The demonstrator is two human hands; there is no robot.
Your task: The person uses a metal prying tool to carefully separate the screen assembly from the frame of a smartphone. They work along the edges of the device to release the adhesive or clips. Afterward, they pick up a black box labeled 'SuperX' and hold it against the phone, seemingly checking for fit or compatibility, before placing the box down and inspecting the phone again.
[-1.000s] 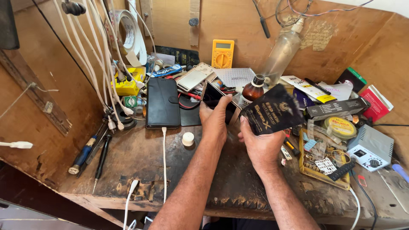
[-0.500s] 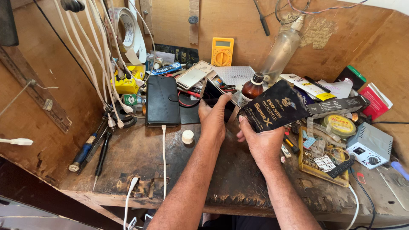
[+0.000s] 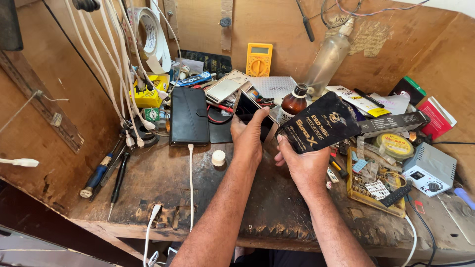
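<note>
I see the dark, glossy rectangular phone (image 3: 253,114) raised on edge above the worn wooden surface (image 3: 198,198), my left hand (image 3: 249,137) clenched around it. My right hand (image 3: 304,160) pinches the flat black printed sachet (image 3: 319,127) just beside it. The sachet appears unopened; nothing from it is on the phone yet
</note>
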